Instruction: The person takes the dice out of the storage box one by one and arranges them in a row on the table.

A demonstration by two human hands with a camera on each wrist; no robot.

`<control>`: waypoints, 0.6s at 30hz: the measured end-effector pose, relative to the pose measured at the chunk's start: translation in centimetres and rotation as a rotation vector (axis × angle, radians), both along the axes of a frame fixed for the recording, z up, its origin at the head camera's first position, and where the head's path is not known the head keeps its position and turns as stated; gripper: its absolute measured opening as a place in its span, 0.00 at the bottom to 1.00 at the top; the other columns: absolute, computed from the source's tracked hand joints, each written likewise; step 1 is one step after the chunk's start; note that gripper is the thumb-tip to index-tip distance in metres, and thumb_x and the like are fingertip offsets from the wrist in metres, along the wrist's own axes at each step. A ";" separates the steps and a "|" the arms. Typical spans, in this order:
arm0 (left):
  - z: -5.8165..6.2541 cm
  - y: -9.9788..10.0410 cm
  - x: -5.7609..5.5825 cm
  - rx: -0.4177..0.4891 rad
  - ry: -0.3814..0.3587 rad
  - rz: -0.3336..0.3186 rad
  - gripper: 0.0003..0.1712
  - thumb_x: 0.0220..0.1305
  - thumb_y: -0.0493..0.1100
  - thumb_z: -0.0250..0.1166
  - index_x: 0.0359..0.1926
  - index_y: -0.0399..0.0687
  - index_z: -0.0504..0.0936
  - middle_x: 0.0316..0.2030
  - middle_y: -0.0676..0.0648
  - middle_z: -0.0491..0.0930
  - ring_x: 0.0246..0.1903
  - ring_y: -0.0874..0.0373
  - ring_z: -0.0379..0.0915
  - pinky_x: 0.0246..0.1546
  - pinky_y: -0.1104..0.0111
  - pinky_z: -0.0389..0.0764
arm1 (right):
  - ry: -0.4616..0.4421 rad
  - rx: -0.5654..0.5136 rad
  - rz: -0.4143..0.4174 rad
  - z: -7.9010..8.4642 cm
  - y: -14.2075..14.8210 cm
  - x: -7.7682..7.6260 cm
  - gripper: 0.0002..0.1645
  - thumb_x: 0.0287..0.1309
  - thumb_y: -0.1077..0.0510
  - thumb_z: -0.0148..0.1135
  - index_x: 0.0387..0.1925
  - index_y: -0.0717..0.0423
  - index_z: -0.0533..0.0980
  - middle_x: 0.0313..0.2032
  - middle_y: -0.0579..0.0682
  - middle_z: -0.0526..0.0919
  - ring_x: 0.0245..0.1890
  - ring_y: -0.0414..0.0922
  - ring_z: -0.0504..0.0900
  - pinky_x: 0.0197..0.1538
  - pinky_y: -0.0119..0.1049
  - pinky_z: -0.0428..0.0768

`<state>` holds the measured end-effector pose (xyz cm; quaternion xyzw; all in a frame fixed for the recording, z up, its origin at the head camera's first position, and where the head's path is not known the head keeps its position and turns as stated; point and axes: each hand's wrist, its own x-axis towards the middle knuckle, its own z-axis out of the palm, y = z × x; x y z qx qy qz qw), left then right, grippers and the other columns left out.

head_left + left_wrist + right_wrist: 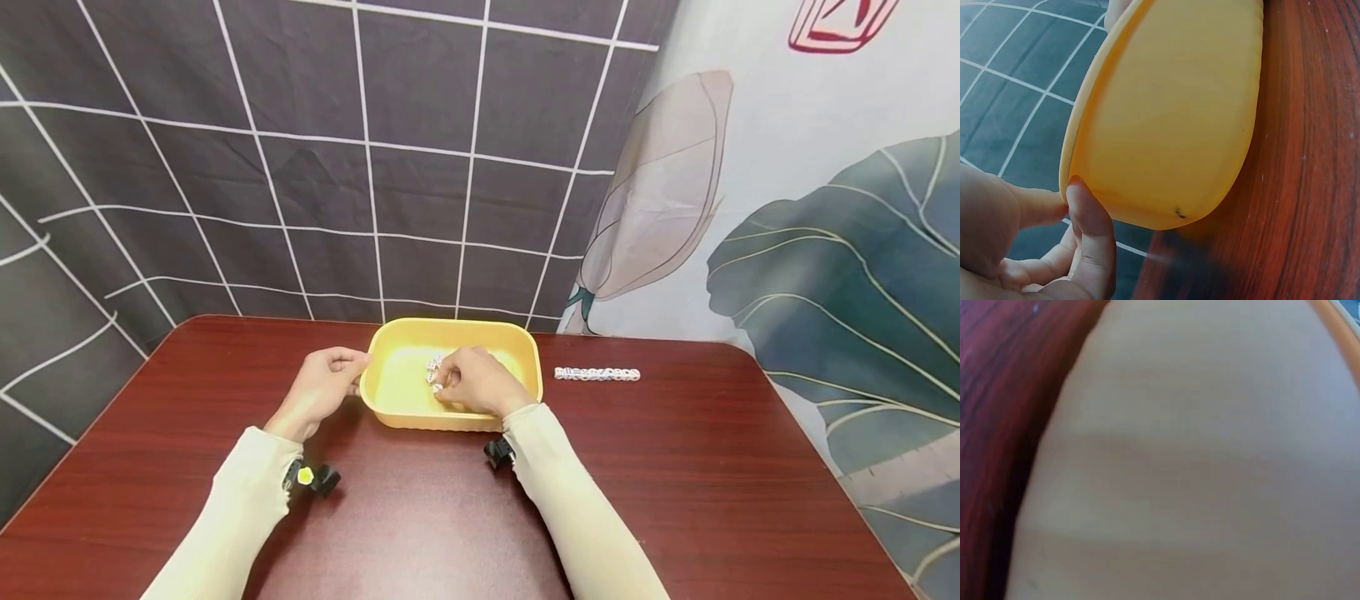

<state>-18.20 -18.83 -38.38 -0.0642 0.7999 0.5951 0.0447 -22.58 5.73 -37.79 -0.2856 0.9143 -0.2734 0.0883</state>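
A yellow plastic bin stands on the table, with several small white dice on its floor. At its left end my left hand pinches the rim between thumb and index finger, which the left wrist view shows close up. My right hand reaches down inside the bin, its fingers curled beside the dice, and pinches a white die at the fingertips. The right wrist view is filled by the bin's outer wall, so that hand is hidden there.
Right of the bin, a straight row of white dice lies on the dark red wooden table. A grey gridded cloth hangs close behind the bin, with a leaf-patterned curtain at the right.
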 end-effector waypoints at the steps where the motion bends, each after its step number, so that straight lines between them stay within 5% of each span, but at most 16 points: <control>1: 0.0 0.0 0.0 -0.001 -0.001 0.001 0.21 0.76 0.42 0.58 0.59 0.26 0.76 0.32 0.52 0.84 0.27 0.66 0.79 0.34 0.75 0.84 | -0.004 -0.002 0.010 0.0 0.2 -0.1 0.03 0.52 0.61 0.73 0.29 0.50 0.87 0.19 0.38 0.75 0.23 0.34 0.71 0.32 0.26 0.71; 18: -0.3 -0.1 0.0 0.009 -0.002 0.002 0.20 0.77 0.40 0.57 0.58 0.26 0.76 0.31 0.52 0.84 0.28 0.66 0.80 0.36 0.73 0.86 | -0.013 -0.038 0.044 1.3 2.8 -1.0 0.03 0.55 0.61 0.73 0.31 0.53 0.84 0.22 0.41 0.69 0.25 0.36 0.68 0.32 0.27 0.67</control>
